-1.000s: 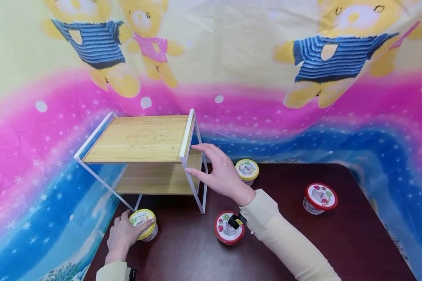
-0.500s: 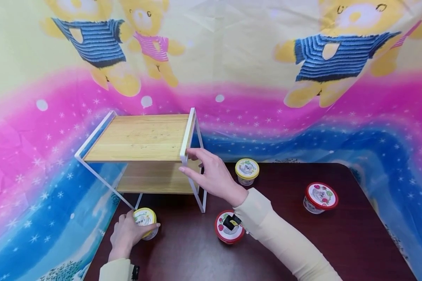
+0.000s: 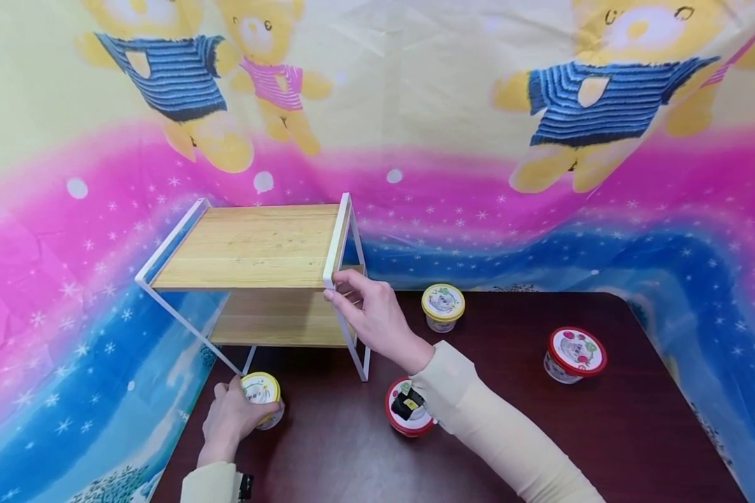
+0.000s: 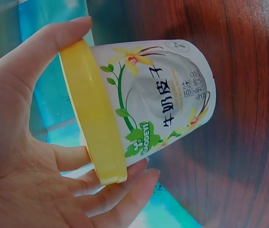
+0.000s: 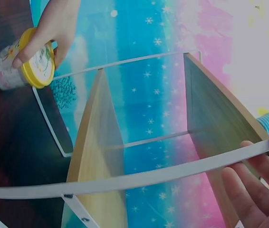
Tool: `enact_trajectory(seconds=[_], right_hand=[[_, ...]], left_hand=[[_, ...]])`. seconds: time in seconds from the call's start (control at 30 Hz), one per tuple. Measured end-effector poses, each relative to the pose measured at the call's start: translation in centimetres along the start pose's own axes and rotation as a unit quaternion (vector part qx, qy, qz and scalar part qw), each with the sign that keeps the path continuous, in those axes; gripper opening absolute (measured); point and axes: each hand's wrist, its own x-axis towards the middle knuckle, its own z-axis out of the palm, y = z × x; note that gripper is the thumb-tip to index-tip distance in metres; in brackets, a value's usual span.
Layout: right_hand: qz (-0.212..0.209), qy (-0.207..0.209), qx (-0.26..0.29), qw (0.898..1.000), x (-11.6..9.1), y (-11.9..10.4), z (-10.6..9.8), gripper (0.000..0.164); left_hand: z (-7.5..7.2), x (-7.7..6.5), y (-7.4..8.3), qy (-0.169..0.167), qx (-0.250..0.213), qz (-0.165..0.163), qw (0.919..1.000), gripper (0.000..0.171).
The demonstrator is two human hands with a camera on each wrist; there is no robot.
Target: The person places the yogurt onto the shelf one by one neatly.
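Note:
My left hand (image 3: 228,419) holds a paper tub with a yellow lid (image 3: 261,389), thumb on one side and fingers on the other. In the left wrist view the tub (image 4: 158,95) shows printed flowers and lettering, and the thumb lies along the lid's rim. Whether its base touches the table cannot be told. My right hand (image 3: 382,318) grips the white metal frame of a two-tier wooden shelf rack (image 3: 252,244) at its front right upper corner. From the right wrist view, the right hand's fingers (image 5: 248,190) are at the frame's bar, near the upper board.
Behind the right hand stands another yellow-lidded tub (image 3: 443,307). A red-lidded tub (image 3: 409,423) is partly hidden under the right wrist's black device. Farther right sits a second red-lidded tub (image 3: 575,355). A patterned cloth (image 3: 428,175) hangs behind the dark table (image 3: 509,391).
My right hand has moved slightly left and its thumb and fingers have closed on the rack's frame. The left hand and its tub have shifted slightly to the right.

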Motion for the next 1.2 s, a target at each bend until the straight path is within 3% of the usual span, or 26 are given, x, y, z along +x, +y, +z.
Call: enact_trajectory(seconds=[0.4,0.73,1.2], right_hand=[[-0.011,0.001,0.014,1.000,0.0,0.0,0.4,0.016],[-0.009,-0.011,0.031,0.999,0.0,0.0,0.2,0.016],[-0.001,-0.005,0.026,1.000,-0.1,0.1,0.2,0.014]], left_hand=[[-0.1,0.0,-0.2,0.021,-0.030,-0.001,0.9993,0.108],[-1.4,0.0,0.1,0.032,-0.032,0.014,0.9988,0.109],[-1.8,0.2,1.1,0.074,-0.064,0.035,0.9945,0.114]])
